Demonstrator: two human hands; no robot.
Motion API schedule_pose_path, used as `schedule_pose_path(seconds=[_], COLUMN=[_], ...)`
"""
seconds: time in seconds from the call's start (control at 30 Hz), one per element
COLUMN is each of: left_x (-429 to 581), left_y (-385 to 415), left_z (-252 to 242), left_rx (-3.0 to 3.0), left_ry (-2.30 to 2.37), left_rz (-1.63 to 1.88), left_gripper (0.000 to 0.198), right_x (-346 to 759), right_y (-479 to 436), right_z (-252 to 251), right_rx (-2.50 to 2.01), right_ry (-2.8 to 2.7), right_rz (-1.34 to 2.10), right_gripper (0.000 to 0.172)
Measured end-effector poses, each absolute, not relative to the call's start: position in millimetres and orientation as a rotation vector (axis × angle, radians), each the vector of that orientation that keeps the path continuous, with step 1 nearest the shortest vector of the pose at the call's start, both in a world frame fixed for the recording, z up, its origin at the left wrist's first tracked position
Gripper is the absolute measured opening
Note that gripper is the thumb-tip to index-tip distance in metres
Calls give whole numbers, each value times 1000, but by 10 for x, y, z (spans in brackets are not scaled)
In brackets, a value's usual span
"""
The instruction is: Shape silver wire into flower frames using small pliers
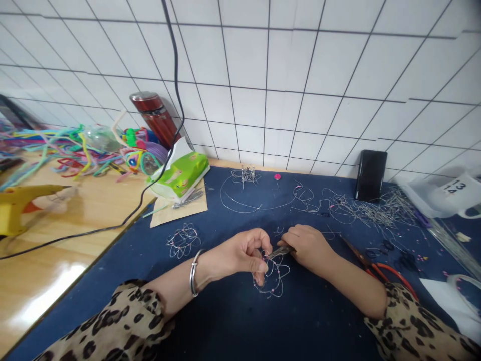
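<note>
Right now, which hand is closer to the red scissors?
Right. The right hand sits just beside the red scissors; the left hand is farther away, across the wire flower.

White tag (455, 187) at far right, printed 13 over 14, tissue pack (180, 175) print illegible

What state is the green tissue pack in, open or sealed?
Open. A white tissue sticks up out of the top of the green tissue pack, which lies by the far left corner of the blue mat.
</note>
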State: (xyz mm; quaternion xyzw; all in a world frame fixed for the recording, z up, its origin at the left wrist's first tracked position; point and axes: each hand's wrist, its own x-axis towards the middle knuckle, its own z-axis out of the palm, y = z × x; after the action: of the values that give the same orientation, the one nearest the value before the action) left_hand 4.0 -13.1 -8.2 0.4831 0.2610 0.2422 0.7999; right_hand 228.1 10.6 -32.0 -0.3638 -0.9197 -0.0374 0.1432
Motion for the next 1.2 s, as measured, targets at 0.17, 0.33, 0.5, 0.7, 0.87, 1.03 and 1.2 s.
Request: schedule_pose_path(seconds=[0.17,0.33,0.5,0.7,0.87,1.03,1.2], left_x=[49,53,48,56,66,69,66], left_y=[-134,-134,-137,-149,-147,-138,-133], left_z=[-113,-146,-143,-140,-138,-137,-154], left_rx=[1001,981,968,943,920,892,854], left_ry=[529,523,512,517,515,502,492], left_rz=[540,566,587,623,645,673,691], left_gripper=[31,32,32,33,29,27,27], right_x=[2281,2274,2279,2286,2289,2311,2319], right_y=[97,88,88,93,93,93,89], right_z=[-324,-324,-276,-281,-284,-212,-195], right_rx=[-1058,-1071,-1109,-1117,-1134,-1129,-1118], right_ry=[-2648,-2647,-2665,-2671,-2666,-2628,-2617], right_rz=[-112,-83,-114,-88,-97,-219,-272], right_gripper=[26,25,28,27,24,29,29])
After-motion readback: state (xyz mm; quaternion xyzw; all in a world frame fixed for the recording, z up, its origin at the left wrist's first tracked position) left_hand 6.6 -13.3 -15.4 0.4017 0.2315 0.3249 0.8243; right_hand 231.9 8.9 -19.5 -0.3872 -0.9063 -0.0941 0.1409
